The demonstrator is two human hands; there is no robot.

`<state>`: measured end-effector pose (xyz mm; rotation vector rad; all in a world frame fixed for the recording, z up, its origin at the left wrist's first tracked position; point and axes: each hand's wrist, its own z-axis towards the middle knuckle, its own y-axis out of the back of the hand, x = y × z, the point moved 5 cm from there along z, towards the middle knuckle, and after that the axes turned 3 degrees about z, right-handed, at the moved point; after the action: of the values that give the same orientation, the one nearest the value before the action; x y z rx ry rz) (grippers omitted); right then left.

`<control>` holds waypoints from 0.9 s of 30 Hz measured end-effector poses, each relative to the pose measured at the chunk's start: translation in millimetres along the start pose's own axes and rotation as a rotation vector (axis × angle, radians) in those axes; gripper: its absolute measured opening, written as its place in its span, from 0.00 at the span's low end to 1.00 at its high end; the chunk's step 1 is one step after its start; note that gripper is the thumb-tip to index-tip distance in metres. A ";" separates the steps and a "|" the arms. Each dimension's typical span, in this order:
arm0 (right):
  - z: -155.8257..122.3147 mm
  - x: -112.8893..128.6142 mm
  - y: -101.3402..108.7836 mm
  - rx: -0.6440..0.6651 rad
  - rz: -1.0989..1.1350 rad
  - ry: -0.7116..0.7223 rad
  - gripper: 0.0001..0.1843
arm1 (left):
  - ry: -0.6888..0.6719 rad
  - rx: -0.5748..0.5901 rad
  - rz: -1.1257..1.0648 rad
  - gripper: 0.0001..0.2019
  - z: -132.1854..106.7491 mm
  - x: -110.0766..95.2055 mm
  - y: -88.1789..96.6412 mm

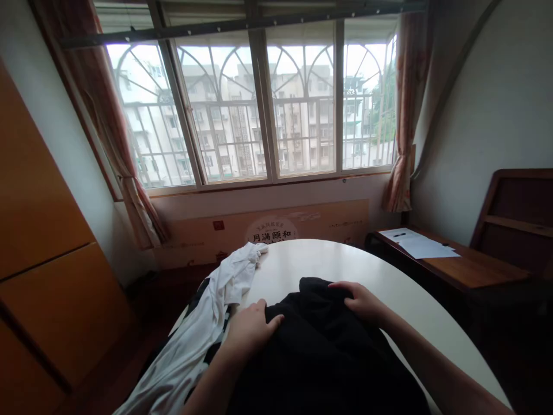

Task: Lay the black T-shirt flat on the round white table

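Both hands are down on the black garment [319, 351], which lies heaped on the near part of the round white table [345, 259]. The left hand [250, 328] lies flat on the cloth's left edge, fingers spread lightly, palm pressing down. The right hand [360, 302] sits at the far right edge, fingers curled in on the fabric; whether a fold is pinched under them, I cannot tell.

Just left of the left hand, a white garment [216, 311] trails off the table's left rim, touching the black one, with a dark patterned piece under it. The far half of the tabletop is bare.

Beyond the table, a printed cardboard box [272, 230] leans under the barred window [268, 115], with curtains [401, 144] at both sides. A wooden cabinet [43, 259] fills the left. On the right stands a dark wooden desk [466, 268] carrying papers [425, 246] and a pen [400, 234], well apart from the hands.
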<state>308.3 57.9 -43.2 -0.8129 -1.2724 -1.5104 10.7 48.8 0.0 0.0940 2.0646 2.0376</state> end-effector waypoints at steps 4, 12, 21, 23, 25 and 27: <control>-0.5 0.4 14.2 -0.139 -0.132 0.088 0.28 | -0.104 -0.020 -0.125 0.09 -3.6 -14.4 7.8; -7.6 -13.7 71.2 -0.639 0.084 0.234 0.29 | -0.154 -0.407 -0.568 0.10 -24.4 -6.5 53.9; -6.1 -29.8 85.8 -0.819 -0.027 0.060 0.33 | -0.278 -0.656 -0.616 0.03 -22.6 -13.2 43.1; -9.7 -5.0 71.0 -0.685 0.016 0.140 0.29 | -0.298 -0.593 -0.650 0.01 -17.2 -16.8 35.0; -14.7 20.5 50.8 -0.519 -0.025 0.203 0.26 | -0.246 -0.546 -0.672 0.02 -11.2 -12.9 29.4; -20.5 41.5 30.0 -0.364 -0.122 0.267 0.24 | -0.127 -0.528 -0.651 0.06 -4.7 -0.9 27.0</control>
<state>325.5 28.0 -0.2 -0.7396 -0.8754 -1.9126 7.2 44.7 27.0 -0.4638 1.1941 1.9825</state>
